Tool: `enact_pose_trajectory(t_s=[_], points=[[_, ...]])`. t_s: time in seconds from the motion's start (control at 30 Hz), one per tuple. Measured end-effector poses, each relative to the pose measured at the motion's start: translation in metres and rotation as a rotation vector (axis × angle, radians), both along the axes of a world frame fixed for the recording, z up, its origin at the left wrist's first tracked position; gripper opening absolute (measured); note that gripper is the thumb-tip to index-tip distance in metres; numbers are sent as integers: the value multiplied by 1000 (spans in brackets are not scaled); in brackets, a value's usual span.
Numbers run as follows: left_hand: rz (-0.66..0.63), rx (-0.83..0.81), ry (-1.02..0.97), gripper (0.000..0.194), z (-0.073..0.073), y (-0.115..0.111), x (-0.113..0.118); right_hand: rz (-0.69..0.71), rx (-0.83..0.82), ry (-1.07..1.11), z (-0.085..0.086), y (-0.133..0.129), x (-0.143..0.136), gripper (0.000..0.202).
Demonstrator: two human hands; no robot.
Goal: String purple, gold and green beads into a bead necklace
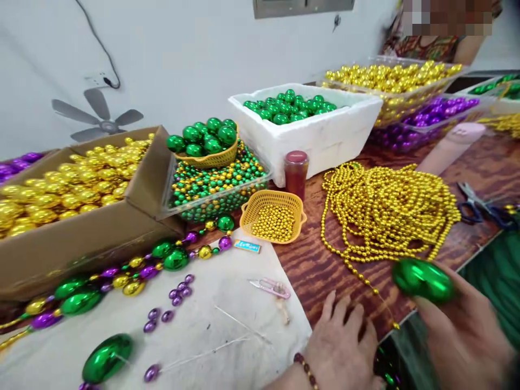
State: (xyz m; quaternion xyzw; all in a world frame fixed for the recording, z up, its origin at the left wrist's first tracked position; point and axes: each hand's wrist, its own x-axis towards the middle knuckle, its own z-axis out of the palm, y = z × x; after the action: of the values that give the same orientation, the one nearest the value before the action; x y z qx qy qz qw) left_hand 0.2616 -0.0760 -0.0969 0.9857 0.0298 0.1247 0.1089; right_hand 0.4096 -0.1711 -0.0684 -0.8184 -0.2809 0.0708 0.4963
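Observation:
My right hand (pixel 467 325) grips a large shiny green oval bead (pixel 422 279) between thumb and fingers, above the table's front edge at the right. Flat over the table edge, my left hand (pixel 343 338) has its fingers apart and holds nothing; a beaded bracelet (pixel 306 371) is round its wrist. Close by runs the loose end of a gold bead string (pixel 368 281), from a heap of gold strands (pixel 390 211). Left of that hand, on a pale cloth (pixel 195 346), lie another green oval bead (pixel 108 357) on white thread, several small purple beads (pixel 176 298) and pink thread snips (pixel 270 287).
Behind stand a cardboard box (pixel 81 238) of gold beads, a white foam box (pixel 325 138) of green beads and a yellow basket (pixel 246 222) of tiny gold beads. A lidded jar (pixel 296 176) stands beside it. Scissors (pixel 481 206) lie right. Another person (pixel 430 46) is at the back.

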Motion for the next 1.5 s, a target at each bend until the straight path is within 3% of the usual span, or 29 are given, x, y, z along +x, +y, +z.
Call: enact_pose_trajectory(t_s=[0.07,0.17,0.23,0.3,0.37,0.43,0.5,0.6,0.7,0.83,1.1,1.33,1.5], points=[[-56,8,-85,51,-2,-4,-16,146,80,-270,28,68,-2,57],[-47,-19,-208,19,-9,-9,-56,469,-9,-665,51,166,-11,53],[62,-103,-278,16,-3,-7,-92,533,-131,-774,53,210,-19,51],[214,-199,-312,19,15,-2,-133,554,-187,-796,51,229,-26,50],[353,-275,-255,15,37,6,-174,546,-220,-797,52,225,-33,44],[452,-348,-225,14,53,14,-211,529,-268,-791,55,203,-44,34],[542,-422,-236,13,57,20,-239,536,-331,-765,59,173,-64,37],[638,-471,-245,21,46,24,-263,630,-446,-710,54,131,-106,45],[654,-451,-214,36,34,26,-270,780,-565,-673,41,106,-145,32],[623,-431,-180,32,33,27,-274,878,-726,-678,31,103,-171,5],[665,-444,-208,28,40,14,-292,906,-929,-677,21,112,-190,14],[686,-407,-233,28,42,17,-301,901,-796,-492,23,101,-167,14],[751,-247,-334,30,54,44,-319,923,-680,-242,23,76,-131,19]])
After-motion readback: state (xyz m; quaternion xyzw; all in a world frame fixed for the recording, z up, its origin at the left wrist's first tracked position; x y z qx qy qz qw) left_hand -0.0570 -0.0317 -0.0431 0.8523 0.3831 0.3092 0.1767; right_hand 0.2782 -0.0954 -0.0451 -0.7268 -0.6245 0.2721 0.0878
